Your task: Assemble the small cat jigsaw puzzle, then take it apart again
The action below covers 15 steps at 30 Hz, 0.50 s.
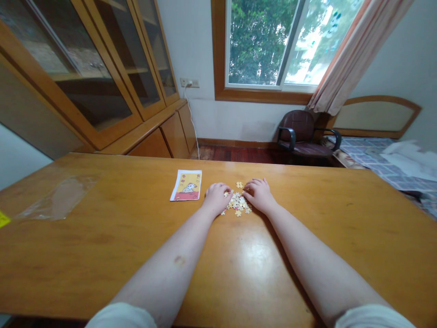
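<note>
A small heap of jigsaw puzzle pieces (pixel 238 202) lies on the wooden table between my two hands. My left hand (pixel 217 198) rests against the left side of the heap, its fingers curved over the edge pieces. At the right side is my right hand (pixel 260 195), fingers apart and slightly bent, touching or close to the pieces. One loose piece (pixel 239 185) sits just beyond the heap. To the left of my left hand lies a picture card (pixel 188 186), yellow and red with a cartoon animal on it. Neither hand visibly lifts a piece.
A clear plastic bag (pixel 56 198) lies flat on the table (pixel 136 246) at the left, near a yellow item (pixel 4 219) at the edge. Beyond the table stand a glass-door cabinet (pixel 136 91), an office chair (pixel 300 132) and a bed (pixel 389 155).
</note>
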Each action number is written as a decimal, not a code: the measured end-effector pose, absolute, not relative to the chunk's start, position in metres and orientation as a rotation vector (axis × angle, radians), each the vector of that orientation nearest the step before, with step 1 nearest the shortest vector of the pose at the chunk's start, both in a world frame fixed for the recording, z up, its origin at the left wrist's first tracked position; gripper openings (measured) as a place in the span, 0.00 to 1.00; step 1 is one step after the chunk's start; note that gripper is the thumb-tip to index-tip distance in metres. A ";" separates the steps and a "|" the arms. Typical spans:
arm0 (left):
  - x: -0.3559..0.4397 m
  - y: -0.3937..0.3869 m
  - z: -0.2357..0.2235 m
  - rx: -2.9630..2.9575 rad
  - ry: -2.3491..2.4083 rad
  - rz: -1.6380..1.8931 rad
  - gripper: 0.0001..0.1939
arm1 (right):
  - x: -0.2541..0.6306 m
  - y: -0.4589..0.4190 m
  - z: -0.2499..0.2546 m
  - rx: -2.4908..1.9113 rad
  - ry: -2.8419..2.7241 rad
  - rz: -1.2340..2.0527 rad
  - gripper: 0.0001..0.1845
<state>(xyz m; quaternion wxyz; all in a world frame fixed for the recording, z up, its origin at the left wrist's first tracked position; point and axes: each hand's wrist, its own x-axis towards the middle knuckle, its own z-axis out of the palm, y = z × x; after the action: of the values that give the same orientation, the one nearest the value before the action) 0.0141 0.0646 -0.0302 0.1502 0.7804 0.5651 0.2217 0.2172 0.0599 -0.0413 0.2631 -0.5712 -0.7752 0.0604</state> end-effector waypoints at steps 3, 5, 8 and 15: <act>0.014 0.065 -0.030 2.239 1.628 0.633 0.09 | 0.217 0.060 -0.042 -1.573 -2.093 0.115 0.06; 0.014 0.065 -0.030 2.240 1.631 0.636 0.09 | 0.218 0.061 -0.042 -1.563 -2.097 0.112 0.05; 0.014 0.065 -0.029 2.242 1.629 0.642 0.09 | 0.219 0.064 -0.042 -1.527 -2.097 0.130 0.06; 0.013 0.066 -0.029 2.242 1.629 0.659 0.09 | 0.219 0.062 -0.039 -1.598 -2.164 0.102 0.08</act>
<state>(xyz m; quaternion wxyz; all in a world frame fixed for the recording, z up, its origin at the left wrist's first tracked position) 0.0131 0.0661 -0.0292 0.1459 0.7787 0.5656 0.2288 0.2195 0.0615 -0.0392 0.2229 -0.5785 -0.7838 0.0370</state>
